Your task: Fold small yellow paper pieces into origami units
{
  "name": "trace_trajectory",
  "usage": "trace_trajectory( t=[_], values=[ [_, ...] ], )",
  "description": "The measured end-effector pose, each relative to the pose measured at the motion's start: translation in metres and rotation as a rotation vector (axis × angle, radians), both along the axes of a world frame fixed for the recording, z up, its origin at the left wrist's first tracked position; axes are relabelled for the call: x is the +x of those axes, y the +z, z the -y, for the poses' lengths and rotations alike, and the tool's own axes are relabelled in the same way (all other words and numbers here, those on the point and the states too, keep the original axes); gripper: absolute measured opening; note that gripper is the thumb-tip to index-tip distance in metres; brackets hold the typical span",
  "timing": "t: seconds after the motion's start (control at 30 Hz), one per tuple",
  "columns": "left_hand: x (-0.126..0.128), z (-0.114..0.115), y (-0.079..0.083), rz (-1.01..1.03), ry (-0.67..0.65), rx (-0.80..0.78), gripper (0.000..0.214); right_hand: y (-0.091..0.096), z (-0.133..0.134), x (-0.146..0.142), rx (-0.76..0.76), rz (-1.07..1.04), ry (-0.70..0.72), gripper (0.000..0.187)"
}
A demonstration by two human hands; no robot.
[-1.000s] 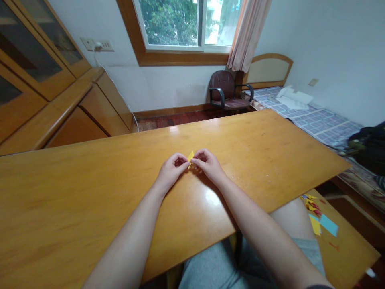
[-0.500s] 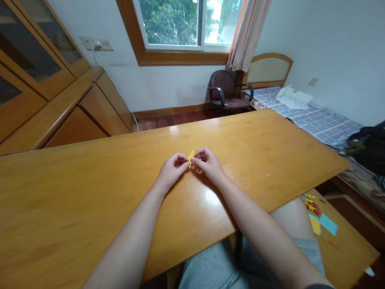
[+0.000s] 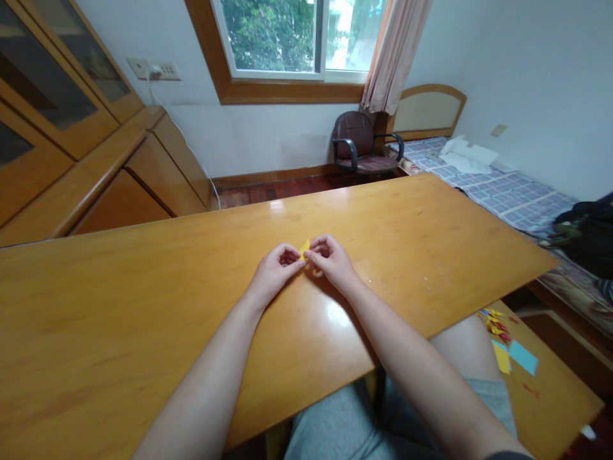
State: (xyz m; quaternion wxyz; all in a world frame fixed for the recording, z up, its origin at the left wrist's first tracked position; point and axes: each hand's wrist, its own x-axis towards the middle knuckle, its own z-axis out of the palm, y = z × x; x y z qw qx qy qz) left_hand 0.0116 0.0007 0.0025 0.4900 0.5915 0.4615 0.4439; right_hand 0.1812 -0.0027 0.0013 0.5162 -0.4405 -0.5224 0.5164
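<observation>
The thumb of the bare left hand (image 3: 275, 267) has edged right over the small, pointed yellow paper piece (image 3: 305, 245), which it and the bare right hand (image 3: 334, 262) pinch mid-way along the glossy orange-brown wooden table (image 3: 143, 300), apparently pressing it, though fingers hide much.

left hand (image 3: 274, 268): thumb slid nearer right hand (image 3: 334, 260); yellow paper (image 3: 305, 246): lower tip now out of sight

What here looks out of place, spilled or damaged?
The bench has reddish marks, perhaps stains or wear. Pale specks dot the otherwise smooth table. White sheets lie rumpled on the bed. The yellow piece between left hand and right hand is too small to judge.
</observation>
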Motion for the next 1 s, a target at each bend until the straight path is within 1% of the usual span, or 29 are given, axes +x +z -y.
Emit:
trace_trajectory(
  t=[0.43, 0.57, 0.73, 0.9, 1.0],
  values=[
    [0.0007, -0.0009, -0.0019, 0.021, -0.019, -0.009, 0.029, -0.0002, -0.0015, -0.0001, -0.006, -0.034, -0.012, 0.035],
    [-0.0003, 0.0009, 0.0016, 0.055, -0.018, -0.023, 0.028, -0.0014, -0.0026, 0.0005, 0.005, -0.052, -0.031, 0.035],
    [-0.0041, 0.0033, 0.0062, 0.118, -0.067, -0.059, 0.023, -0.0039, -0.004, 0.0006, 0.013, -0.077, -0.026, 0.035],
    [-0.0036, 0.0031, 0.0071, 0.063, -0.107, -0.136, 0.032, -0.0029, -0.0027, 0.0007, 0.025, -0.102, -0.008, 0.034],
    [-0.0022, 0.0031, 0.0069, -0.002, -0.139, -0.144, 0.036, -0.0017, -0.0016, 0.0009, 0.023, -0.114, -0.001, 0.033]
  ],
)
